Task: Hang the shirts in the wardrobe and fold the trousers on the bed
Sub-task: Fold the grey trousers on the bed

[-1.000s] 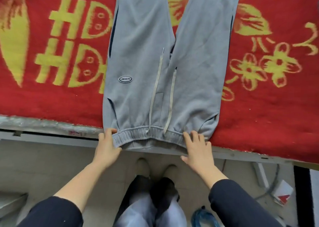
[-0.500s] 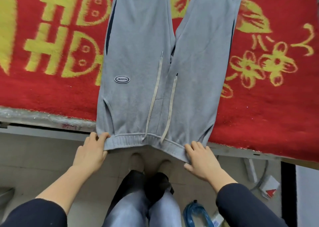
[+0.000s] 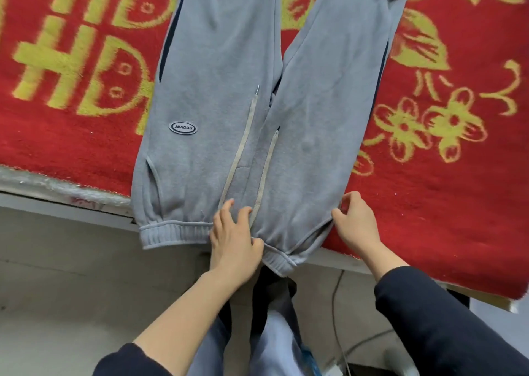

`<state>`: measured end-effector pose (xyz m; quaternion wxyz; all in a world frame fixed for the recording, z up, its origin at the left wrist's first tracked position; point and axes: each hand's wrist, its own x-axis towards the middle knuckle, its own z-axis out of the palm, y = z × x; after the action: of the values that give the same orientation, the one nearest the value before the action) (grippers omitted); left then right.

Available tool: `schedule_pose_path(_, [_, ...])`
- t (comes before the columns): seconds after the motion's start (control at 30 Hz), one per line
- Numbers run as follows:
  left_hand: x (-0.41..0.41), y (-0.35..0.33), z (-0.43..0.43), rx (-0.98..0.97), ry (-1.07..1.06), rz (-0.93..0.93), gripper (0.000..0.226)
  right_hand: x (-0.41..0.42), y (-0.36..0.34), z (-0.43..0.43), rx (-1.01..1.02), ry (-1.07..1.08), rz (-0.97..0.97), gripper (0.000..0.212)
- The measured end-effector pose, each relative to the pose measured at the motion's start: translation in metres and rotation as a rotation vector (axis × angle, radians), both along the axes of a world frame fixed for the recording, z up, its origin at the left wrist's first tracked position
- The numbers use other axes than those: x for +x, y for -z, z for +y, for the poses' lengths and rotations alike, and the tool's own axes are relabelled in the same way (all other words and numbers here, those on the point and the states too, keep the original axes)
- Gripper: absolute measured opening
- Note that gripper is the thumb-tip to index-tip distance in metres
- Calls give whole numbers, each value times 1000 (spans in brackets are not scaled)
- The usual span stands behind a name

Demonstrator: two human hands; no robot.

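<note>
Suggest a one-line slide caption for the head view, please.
Grey trousers lie flat on the red blanket, left hand at the waistband, right hand at the hip.

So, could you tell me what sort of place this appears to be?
Probably a bedroom at home: grey trousers lie spread on a bed's red and yellow blanket, whose edge overhangs a pale tiled floor.

The grey fleece jogging trousers (image 3: 229, 95) run past the top edge, so the lower legs and cuffs are out of view. The red pile blanket with yellow characters and flowers (image 3: 446, 175) is cut off at the top, left and right. The left hand (image 3: 234, 241) covers the middle of the waistband and the drawstring roots. Lettering on the small oval badge (image 3: 183, 127) is too small to read.
</note>
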<state>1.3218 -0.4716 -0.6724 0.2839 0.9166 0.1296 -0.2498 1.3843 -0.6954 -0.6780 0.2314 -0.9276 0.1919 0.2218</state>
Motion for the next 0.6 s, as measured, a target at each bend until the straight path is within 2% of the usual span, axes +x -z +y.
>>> schedule_pose_path(0.1, [1,6,-48,-45,42,-4,57,14,2,-9,78,62,60,26])
schedule_pose_path(0.2, [1,13,-82,-94,37,63,59,27,7,-15,167,152,142,27])
schedule_pose_path(0.33, [1,20,-102,-66,14,172,66,39,6,-18,381,395,230,32])
schedule_pose_path(0.4, [3,22,-103,-72,-10,166,69,46,3,-17,518,497,288,25])
schedule_pose_path(0.53, [6,20,-101,-74,-3,160,79,65,-12,2,689,572,401,5])
schedule_pose_path(0.6, [7,19,-99,-67,-15,143,76,74,-20,17,782,582,430,9])
